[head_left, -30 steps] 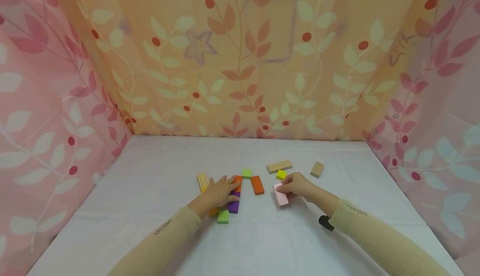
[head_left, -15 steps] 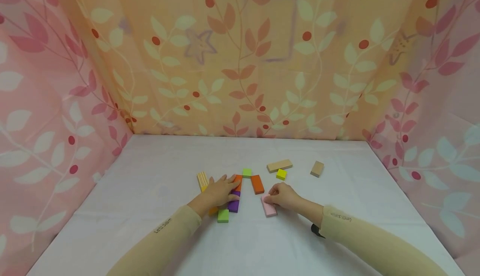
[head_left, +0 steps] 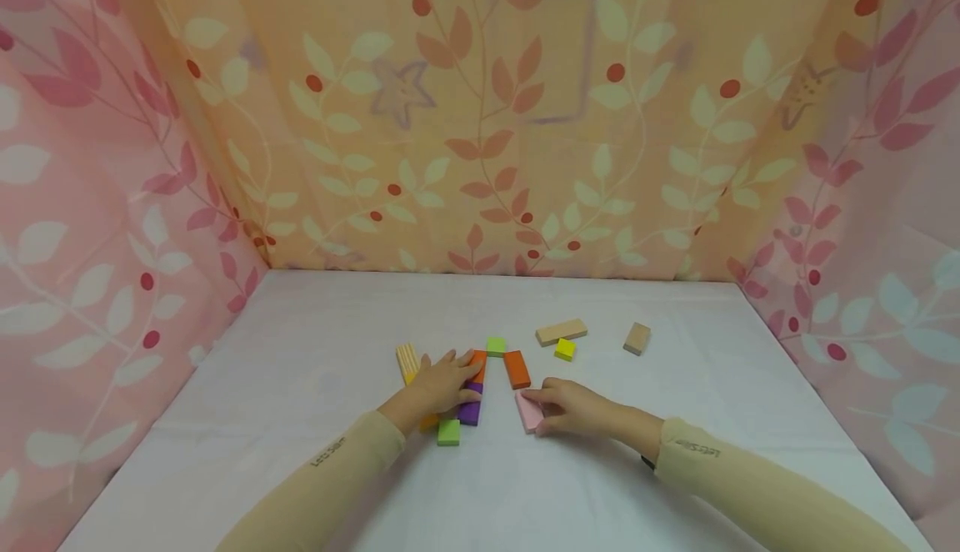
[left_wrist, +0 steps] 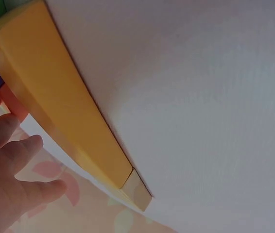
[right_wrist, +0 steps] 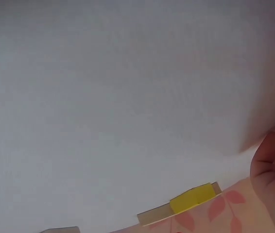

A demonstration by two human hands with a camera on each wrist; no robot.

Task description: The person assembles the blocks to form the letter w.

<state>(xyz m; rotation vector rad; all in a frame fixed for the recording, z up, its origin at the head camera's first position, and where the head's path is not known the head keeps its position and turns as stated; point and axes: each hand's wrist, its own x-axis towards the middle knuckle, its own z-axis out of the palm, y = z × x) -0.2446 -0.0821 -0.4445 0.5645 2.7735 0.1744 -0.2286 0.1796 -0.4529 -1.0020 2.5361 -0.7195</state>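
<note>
In the head view, my left hand lies over a row of wooden blocks with its fingers spread. Its fingertips rest on an orange block and its thumb on a purple block. A long yellow block shows beside it in the left wrist view, mostly hidden under the hand in the head view. My right hand holds a pink block flat on the table, index finger at its far end and thumb at its near right side. Just beyond it lies another orange block.
A small green block sits between the tops of the orange blocks; another green block lies nearer. To the right are a yellow cube, a long plain wood block and a shorter one. Patterned curtains surround the white table.
My right hand has brought the pink block leftward to just below the right orange block, and its fingers have shifted along the block's right side. My left hand stays in place.
</note>
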